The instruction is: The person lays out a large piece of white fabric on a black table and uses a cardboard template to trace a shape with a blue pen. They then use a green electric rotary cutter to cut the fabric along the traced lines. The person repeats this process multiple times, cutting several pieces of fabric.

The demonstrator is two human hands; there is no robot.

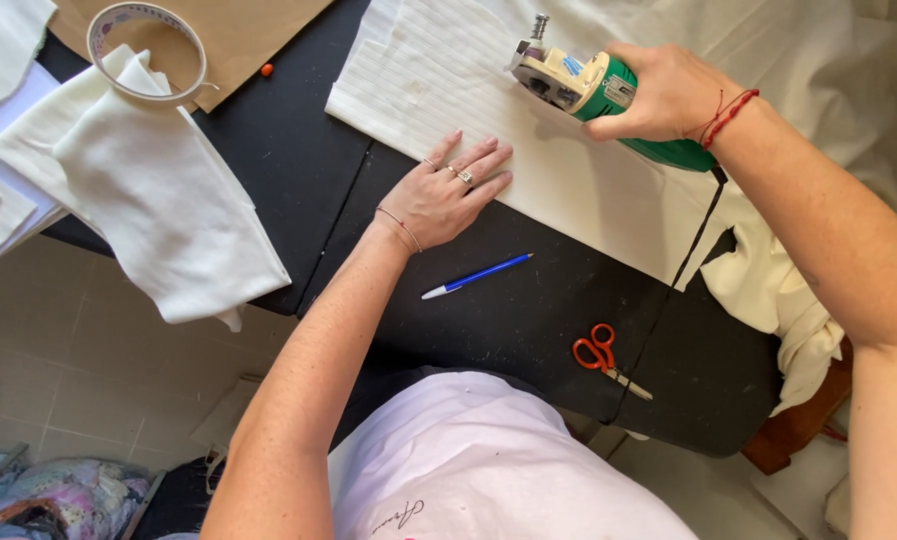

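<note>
Near the top centre of the frame the right hand [659, 92] is wrapped tight around the green handle of an electric fabric cutter [599, 95], fingers closed over the top of the body so that the cream-coloured head and its metal post point toward the upper left. The cutter stands on a stack of white ribbed fabric [569, 190] that spreads from the top centre down to the right of centre, lying on a black table [529, 320]. A black power cord [694, 235] drops from the rear of the handle across the fabric and down the table. The left hand [449, 195] lies flat and open at the centre of the frame, palm down, fingers spread and pointing up and right, pressing the near edge of the fabric stack; it grips nothing, and rings show on two fingers. Just below that hand a blue pen [477, 276] lies on the bare table, and further toward the lower right sit orange-handled scissors [605, 358]. At the upper left, cut white fabric pieces [159, 200] hang over the table's edge, with a roll of tape [147, 52] resting partly on them and partly on brown pattern paper [239, 35]. A small orange dot [267, 70] beside the paper may be a pin head or bead; it is too small to tell.
</note>
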